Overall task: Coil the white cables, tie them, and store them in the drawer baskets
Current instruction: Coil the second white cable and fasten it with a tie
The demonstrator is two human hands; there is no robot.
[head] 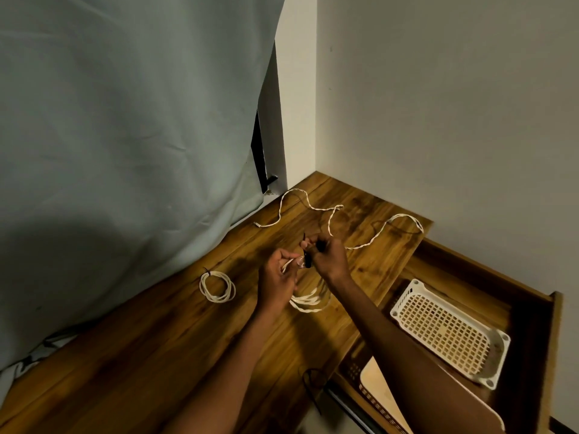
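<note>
1. At far left, a finished coil of white twisted cable (217, 287) lies flat on the brown wood-grain tabletop (150, 349), a short black tie at its top edge — tied, by the look of it, but not yet stored.
2. The left hand (278, 275) grips the top of a second white cable coil (308, 300), whose loops hang down to the wood.
3. Just beside it, the right hand (326, 256) pinches a thin black tie strap (307, 256) at the gathered loops. I judge this to be the tying step for the second coil.
4. Beyond the hands, a loose white twisted cable (313, 208) snakes across the tabletop, uncoiled.
5. At right, the open wooden drawer (532, 308) holds a white perforated plastic basket (451, 333).
6. Next, the strap wants cinching tight while the left hand keeps the loops bunched — otherwise they may spring apart.
</note>
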